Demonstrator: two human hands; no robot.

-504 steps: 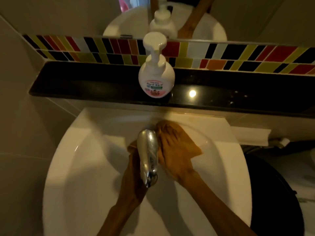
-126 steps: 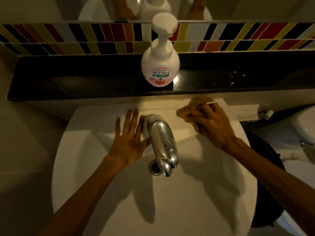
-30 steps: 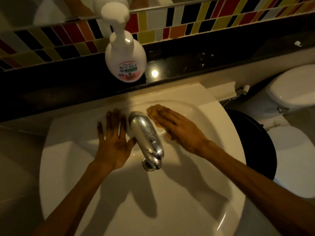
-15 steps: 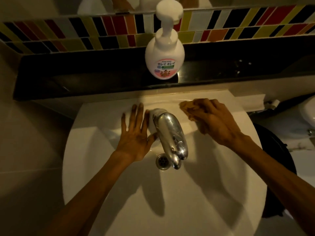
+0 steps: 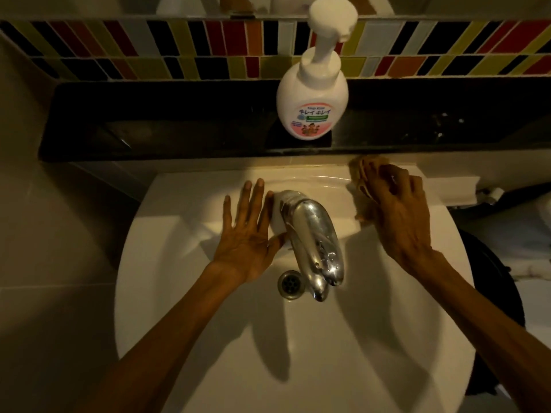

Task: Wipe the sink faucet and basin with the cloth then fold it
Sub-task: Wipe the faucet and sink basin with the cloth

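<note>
One crumpled tan cloth (image 5: 362,171) (mostly hidden) sits under the right hand (image 5: 399,216).

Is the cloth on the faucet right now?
No, the cloth is under the right hand at the sink's back right rim, well clear of the faucet.

This is a small bathroom. A white basin (image 5: 185,293) with a chrome faucet (image 5: 313,234) sits under a mirror (image 5: 89,5). A soap pump (image 5: 312,96) stands on the dark ledge (image 5: 164,126).
</note>
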